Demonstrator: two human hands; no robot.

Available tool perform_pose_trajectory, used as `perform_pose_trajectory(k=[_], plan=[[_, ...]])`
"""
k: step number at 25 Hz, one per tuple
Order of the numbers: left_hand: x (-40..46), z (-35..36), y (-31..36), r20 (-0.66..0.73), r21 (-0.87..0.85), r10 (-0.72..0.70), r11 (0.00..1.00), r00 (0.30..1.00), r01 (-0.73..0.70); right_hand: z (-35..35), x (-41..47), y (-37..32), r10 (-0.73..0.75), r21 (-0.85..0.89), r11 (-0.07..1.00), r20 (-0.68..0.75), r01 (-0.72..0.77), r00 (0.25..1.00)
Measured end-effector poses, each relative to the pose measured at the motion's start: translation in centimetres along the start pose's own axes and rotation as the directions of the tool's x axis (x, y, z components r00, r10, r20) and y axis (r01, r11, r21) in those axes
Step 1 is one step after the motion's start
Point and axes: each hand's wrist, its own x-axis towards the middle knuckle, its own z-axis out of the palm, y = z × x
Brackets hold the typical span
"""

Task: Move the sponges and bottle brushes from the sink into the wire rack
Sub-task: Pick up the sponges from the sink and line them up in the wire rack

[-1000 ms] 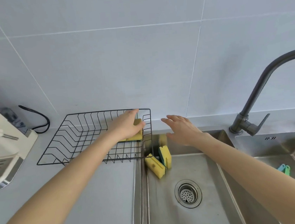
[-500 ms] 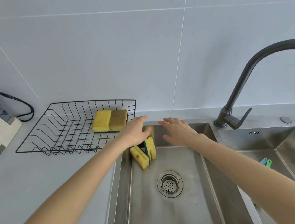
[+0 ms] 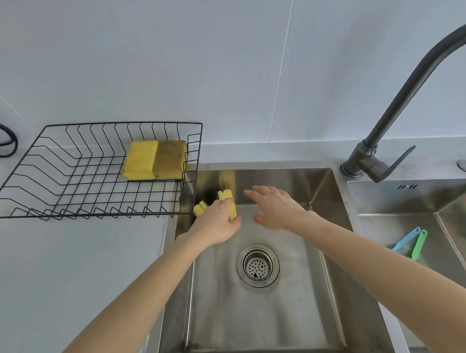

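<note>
The left hand [image 3: 217,224] is down in the back left corner of the sink [image 3: 271,317], its fingers [image 3: 235,220] curled and closed around a yellow sponge [image 3: 228,203] that stands on edge; the sponge's top sticks up past the knuckles and its lower part is hidden in the grip. Just left of those fingers, a second yellow sponge [image 3: 200,209] leans against the sink wall, only its grooved upper end showing. To the right of the gripped sponge, close but not touching it, the right hand [image 3: 276,210] hovers palm down with its fingers [image 3: 257,192] spread open and holding nothing.

Nearer the person from both hands lies the round perforated drain strainer [image 3: 258,265] in the steel basin floor. Up and left of the left hand's fingers, on the grey desk [image 3: 62,268], stands the black wire rack [image 3: 80,170]. In its back right corner two sponges lie flat side by side, touching: a bright yellow sponge [image 3: 140,160] on the left and a darker, brownish-yellow sponge [image 3: 170,159] on the right, each showing a dark scouring layer underneath.

Far right of the open hand, in the neighbouring basin, a blue handle [image 3: 404,241] and a green handle [image 3: 418,243] lie together; their brush ends are blurred.
</note>
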Motion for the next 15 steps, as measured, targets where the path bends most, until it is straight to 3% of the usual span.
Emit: perform_pose_trajectory(k=[8,12,15], plan=[[3.2,4.2,-4.3,0.057,-0.144,-0.205,0.967,0.977,0.211,4.0,4.0,1.5,0.015,0.032,0.999,0.109,-0.019,0.994],[4.8,5.2,-5.7,0.067,-0.352,-0.364,0.863,0.929,0.363,4.6,6.5,1.6,0.011,0.076,0.997,0.106,-0.019,0.994],[5.7,6.1,-6.4,0.074,-0.508,-0.410,0.769,0.909,0.388,5.6,8.9,1.6,0.026,0.159,0.986,0.112,-0.043,0.993]])
